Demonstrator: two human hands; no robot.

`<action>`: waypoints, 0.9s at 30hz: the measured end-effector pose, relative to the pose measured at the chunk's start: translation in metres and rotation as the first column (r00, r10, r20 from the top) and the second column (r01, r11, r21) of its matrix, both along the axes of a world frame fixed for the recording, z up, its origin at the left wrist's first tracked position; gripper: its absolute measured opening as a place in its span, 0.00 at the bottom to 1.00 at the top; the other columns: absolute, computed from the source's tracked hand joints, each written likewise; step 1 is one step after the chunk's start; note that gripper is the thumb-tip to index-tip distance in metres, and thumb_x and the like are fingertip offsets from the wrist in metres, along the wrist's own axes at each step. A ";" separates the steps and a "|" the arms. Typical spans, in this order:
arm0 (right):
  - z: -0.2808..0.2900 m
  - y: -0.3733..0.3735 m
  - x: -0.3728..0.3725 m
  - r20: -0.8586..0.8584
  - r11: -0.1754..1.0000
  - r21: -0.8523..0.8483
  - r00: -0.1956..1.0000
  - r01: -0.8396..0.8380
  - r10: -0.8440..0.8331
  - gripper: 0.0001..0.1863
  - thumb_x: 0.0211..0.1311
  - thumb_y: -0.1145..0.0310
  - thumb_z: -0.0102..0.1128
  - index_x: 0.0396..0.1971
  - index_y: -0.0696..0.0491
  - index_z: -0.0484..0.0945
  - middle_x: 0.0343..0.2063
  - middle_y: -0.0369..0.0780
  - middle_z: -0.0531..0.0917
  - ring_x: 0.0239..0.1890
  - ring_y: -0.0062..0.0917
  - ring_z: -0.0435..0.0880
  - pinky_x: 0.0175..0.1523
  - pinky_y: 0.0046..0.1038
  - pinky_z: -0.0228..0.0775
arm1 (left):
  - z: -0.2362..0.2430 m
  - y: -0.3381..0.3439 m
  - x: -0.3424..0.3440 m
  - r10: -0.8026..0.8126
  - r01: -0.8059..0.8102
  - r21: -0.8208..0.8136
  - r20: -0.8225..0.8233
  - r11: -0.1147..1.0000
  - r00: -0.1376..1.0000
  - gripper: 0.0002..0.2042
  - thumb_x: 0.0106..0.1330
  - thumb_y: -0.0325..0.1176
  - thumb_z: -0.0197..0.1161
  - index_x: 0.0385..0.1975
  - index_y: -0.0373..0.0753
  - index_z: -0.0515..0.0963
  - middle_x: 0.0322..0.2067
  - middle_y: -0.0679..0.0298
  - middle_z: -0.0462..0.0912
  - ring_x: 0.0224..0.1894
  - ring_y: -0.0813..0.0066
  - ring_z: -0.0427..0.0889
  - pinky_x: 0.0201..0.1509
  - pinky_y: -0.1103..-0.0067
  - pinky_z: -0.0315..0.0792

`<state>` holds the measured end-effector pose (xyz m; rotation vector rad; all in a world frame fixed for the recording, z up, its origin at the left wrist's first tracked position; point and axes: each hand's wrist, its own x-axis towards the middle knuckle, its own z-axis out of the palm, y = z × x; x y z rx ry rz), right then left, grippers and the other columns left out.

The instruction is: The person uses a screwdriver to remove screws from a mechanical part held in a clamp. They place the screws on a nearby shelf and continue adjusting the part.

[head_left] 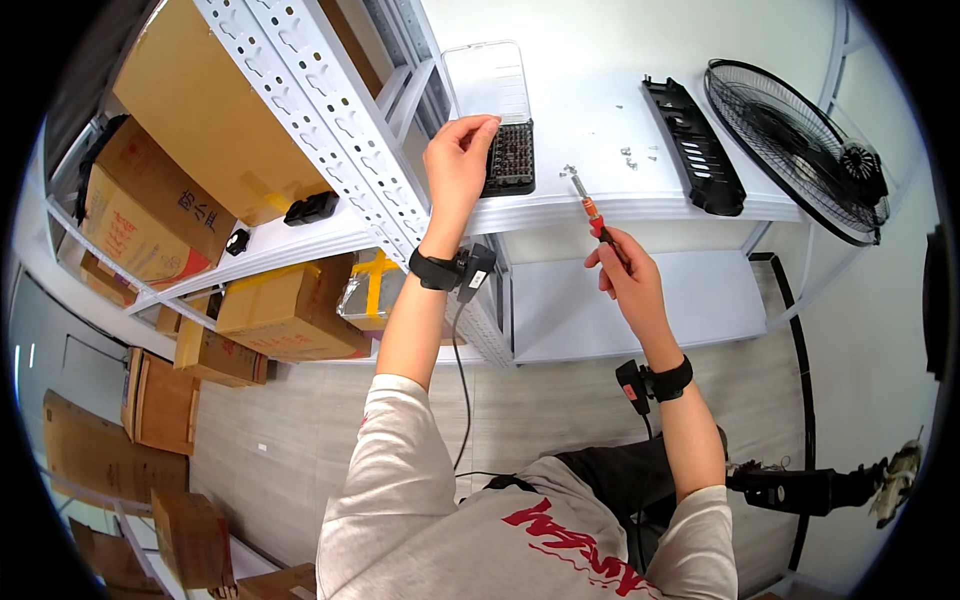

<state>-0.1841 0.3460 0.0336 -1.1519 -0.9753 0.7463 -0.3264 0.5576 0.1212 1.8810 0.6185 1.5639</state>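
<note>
By the bit case point(511, 188), my left hand point(460, 165) is pinched, its hold unclear; right of the case, my right hand point(630, 278) should steady the screwdriver point(589, 207) it grips.

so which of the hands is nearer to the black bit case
Left. The left hand is beside the black bit case, overlapping its left edge in this view; the right hand, holding the screwdriver, is farther off, to the right and lower.

Black bit case point(514, 158) partly hidden behind the left fingers point(484, 134)
</note>
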 end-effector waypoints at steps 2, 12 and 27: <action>-0.006 0.003 0.005 -0.032 1.000 0.007 0.999 0.005 -0.005 0.17 0.73 0.66 0.55 0.56 0.58 0.76 0.31 0.34 0.83 0.24 0.11 0.70 0.30 0.16 0.65 | -0.005 0.008 0.001 0.215 -0.194 0.125 -0.185 0.973 0.959 0.08 0.65 0.33 0.68 0.37 0.36 0.87 0.31 0.63 0.88 0.31 0.79 0.82 0.36 0.81 0.74; 0.001 -0.005 0.015 -0.004 1.000 0.003 1.000 0.007 -0.007 0.17 0.74 0.67 0.53 0.56 0.59 0.76 0.30 0.35 0.83 0.23 0.10 0.69 0.29 0.15 0.64 | -0.014 0.023 0.008 0.181 -0.139 0.125 -0.452 0.982 0.874 0.08 0.62 0.32 0.69 0.35 0.36 0.86 0.28 0.58 0.88 0.31 0.71 0.85 0.39 0.77 0.76; 0.001 -0.017 0.016 -0.026 0.999 0.010 0.999 0.045 -0.045 0.18 0.74 0.66 0.55 0.58 0.58 0.75 0.30 0.35 0.83 0.21 0.10 0.68 0.27 0.15 0.63 | 0.000 0.038 0.004 0.203 -0.074 0.226 -0.625 0.971 0.754 0.06 0.58 0.32 0.68 0.31 0.37 0.87 0.33 0.52 0.85 0.37 0.55 0.84 0.45 0.67 0.76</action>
